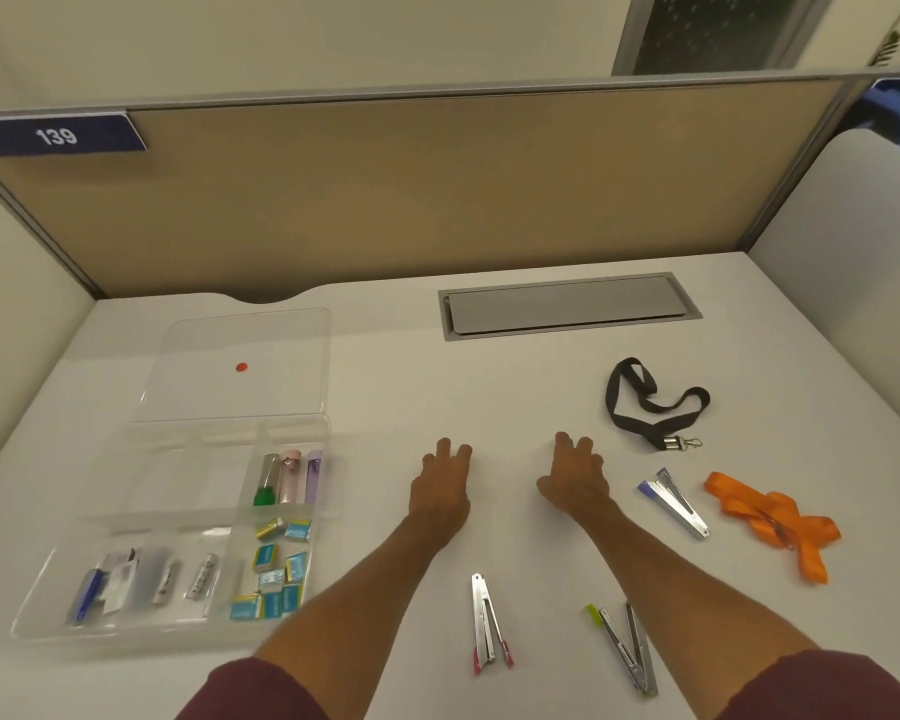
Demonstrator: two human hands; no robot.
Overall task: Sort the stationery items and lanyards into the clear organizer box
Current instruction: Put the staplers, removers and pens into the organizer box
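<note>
- The white tabletop [385, 366] is carrying everything.
- The clear organizer box [302, 511] is sitting at the left, lid open, holding small boxes [276, 569] and other stationery.
- The left hand [440, 491] and right hand [578, 480] are resting flat on the tabletop, each grip apart and holding nothing.
- The orange lanyard [770, 517] and black lanyard [645, 402] are lying at the right.
- Three staplers [676, 504] [487, 623] [627, 646] are lying outside the box.
</note>
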